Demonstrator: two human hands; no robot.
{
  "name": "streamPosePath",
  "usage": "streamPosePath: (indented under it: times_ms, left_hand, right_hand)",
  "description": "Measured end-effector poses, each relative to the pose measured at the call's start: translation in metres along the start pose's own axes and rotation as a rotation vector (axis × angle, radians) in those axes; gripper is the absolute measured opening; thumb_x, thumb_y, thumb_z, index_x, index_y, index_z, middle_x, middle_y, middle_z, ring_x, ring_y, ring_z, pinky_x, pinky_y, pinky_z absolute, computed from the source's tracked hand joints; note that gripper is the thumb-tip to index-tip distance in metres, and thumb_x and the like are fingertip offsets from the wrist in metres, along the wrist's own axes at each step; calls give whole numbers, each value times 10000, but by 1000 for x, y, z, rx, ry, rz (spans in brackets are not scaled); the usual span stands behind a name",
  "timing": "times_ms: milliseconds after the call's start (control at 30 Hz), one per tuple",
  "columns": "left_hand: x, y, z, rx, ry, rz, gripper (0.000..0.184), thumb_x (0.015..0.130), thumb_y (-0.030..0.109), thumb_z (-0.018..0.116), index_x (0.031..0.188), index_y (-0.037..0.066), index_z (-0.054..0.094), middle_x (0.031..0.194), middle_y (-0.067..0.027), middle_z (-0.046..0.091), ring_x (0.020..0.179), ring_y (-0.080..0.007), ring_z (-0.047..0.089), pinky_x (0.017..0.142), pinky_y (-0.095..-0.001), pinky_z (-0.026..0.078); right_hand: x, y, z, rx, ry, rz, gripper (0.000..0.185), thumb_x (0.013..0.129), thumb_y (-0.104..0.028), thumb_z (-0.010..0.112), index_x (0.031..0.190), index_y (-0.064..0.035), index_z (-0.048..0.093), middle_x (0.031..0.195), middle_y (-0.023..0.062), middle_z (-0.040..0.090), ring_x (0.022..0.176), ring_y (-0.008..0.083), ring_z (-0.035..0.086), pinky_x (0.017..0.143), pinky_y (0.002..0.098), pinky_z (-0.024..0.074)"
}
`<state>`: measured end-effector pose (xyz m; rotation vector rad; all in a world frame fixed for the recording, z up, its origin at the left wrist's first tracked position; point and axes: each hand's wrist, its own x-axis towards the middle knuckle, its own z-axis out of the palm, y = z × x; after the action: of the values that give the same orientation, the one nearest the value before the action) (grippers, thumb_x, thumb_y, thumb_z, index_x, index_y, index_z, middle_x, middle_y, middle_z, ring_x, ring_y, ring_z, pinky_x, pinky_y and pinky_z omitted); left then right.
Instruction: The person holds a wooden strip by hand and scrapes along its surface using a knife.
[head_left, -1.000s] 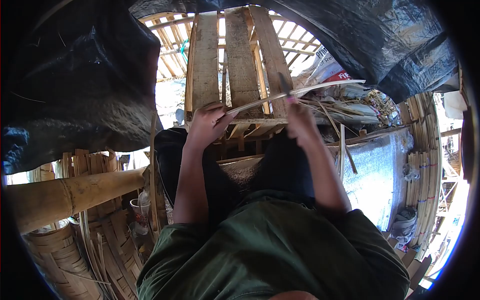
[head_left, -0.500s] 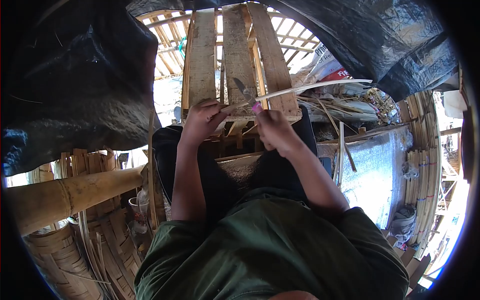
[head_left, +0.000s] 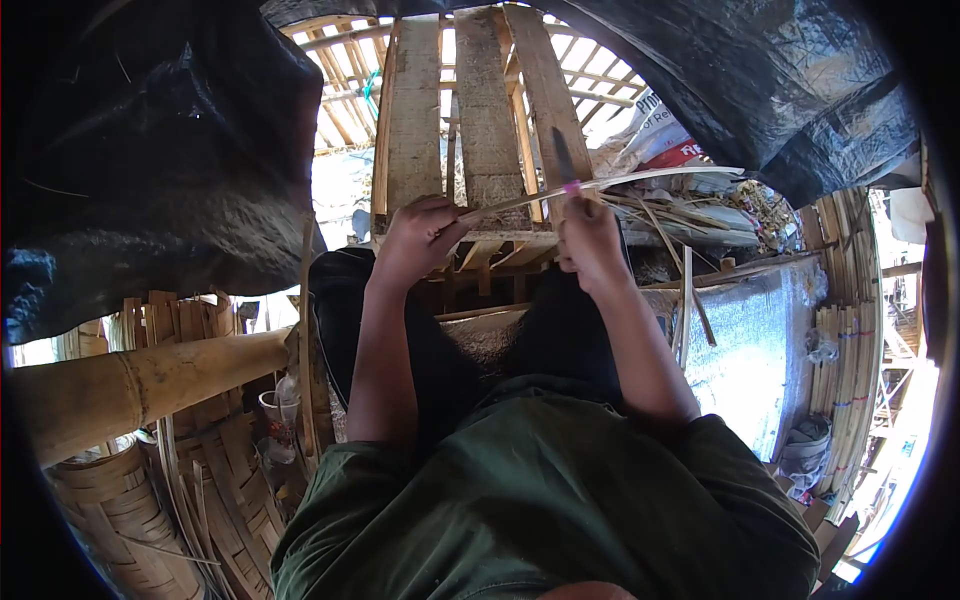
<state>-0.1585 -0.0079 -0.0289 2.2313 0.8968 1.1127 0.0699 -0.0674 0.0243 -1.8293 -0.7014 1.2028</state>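
My left hand [head_left: 420, 238] is closed around one end of a long, thin bamboo strip [head_left: 668, 173] over the near edge of a wooden bench. From there the strip runs to the right, slightly bowed, past the bench. A knife [head_left: 563, 155] with a pinkish collar by its handle is gripped in my right hand [head_left: 590, 240]. Its blade points away from me and crosses the strip. The fingers of my right hand hide most of the handle. Under both hands lies the slatted wooden bench [head_left: 487, 130].
Dark plastic sheeting [head_left: 150, 170] hangs at left and upper right. A thick bamboo pole [head_left: 170, 385] juts in from the left above woven baskets [head_left: 120, 510]. Loose strips [head_left: 690, 215] lie right of the bench, and bundled strips [head_left: 845, 370] stand farther right.
My right hand has slid the knife to the right along the bamboo strip, away from my left hand. My left hand keeps its hold, nearly in place.
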Motion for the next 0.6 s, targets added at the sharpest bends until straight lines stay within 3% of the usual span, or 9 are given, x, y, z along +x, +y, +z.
streamPosePath:
  times_ms: [100, 167, 233, 267, 333, 367, 433, 567, 600]
  left_hand:
    - [3, 3, -1, 3, -8, 8, 129, 812, 73, 772, 768, 16, 665, 673, -98, 581, 633, -274, 598, 590, -392, 492]
    - [3, 3, -1, -6, -8, 44, 131, 812, 71, 772, 762, 11, 666, 668, -100, 580, 636, -276, 603, 590, -390, 497]
    - [2, 1, -5, -41, -39, 31, 132, 783, 30, 790, 830, -18, 676, 732, -103, 607, 642, -252, 597, 585, -370, 463]
    - [2, 3, -4, -39, -42, 32, 132, 783, 30, 790, 830, -18, 676, 732, -103, 607, 642, -252, 597, 585, -370, 463]
    - [2, 6, -2, -52, -3, -8, 124, 783, 28, 785, 853, -8, 689, 725, -102, 599, 646, -251, 596, 587, -377, 460]
    - [1, 4, -3, -50, -1, -11, 124, 783, 28, 785, 853, -8, 689, 725, -102, 599, 646, -251, 596, 587, -377, 460]
    - [-1, -3, -2, 13, -76, -29, 121, 788, 31, 781, 887, 9, 714, 721, -100, 595, 655, -250, 602, 590, -379, 461]
    - [1, -6, 1, 12, -86, -16, 99, 795, 34, 780, 834, 5, 694, 715, -97, 590, 649, -249, 601, 585, -380, 460]
    - [2, -3, 1, -20, -47, 14, 109, 798, 35, 779, 808, -1, 677, 704, -98, 581, 635, -249, 589, 579, -382, 454]
  right_hand:
    - [-7, 17, 18, -222, 21, -45, 379, 1065, -375, 402, 851, -73, 485, 568, -4, 436, 394, 98, 406, 343, 278, 331]
    - [-36, 11, 41, -310, -180, -113, 387, 1061, -358, 428, 820, -58, 477, 552, 5, 442, 373, 103, 404, 342, 304, 356]
    - [-40, 9, 40, -128, -452, -41, 391, 1065, -356, 432, 802, -68, 456, 547, -7, 428, 379, 92, 382, 337, 304, 332]
    - [-38, 8, 38, -124, -453, -42, 391, 1065, -356, 432, 802, -68, 456, 547, -7, 428, 379, 92, 382, 337, 304, 332]
    - [-25, 5, 25, -98, -180, -80, 391, 1072, -359, 426, 792, -87, 444, 543, -17, 410, 388, 82, 361, 339, 299, 310]
    - [-14, 4, 16, -82, -76, -75, 425, 1071, -322, 388, 812, -17, 531, 547, 35, 480, 392, 142, 485, 367, 329, 406]
    - [-5, 2, 6, -27, -23, -59, 430, 1071, -328, 386, 814, -15, 528, 538, 34, 468, 391, 140, 483, 363, 326, 407]
    - [-26, 7, 27, -169, -128, -47, 437, 1069, -326, 397, 785, -19, 523, 530, 32, 465, 381, 133, 468, 355, 321, 385]
    - [-34, 7, 33, -144, -260, -28, 402, 1072, -334, 414, 801, -45, 487, 530, -1, 407, 385, 103, 391, 352, 301, 318]
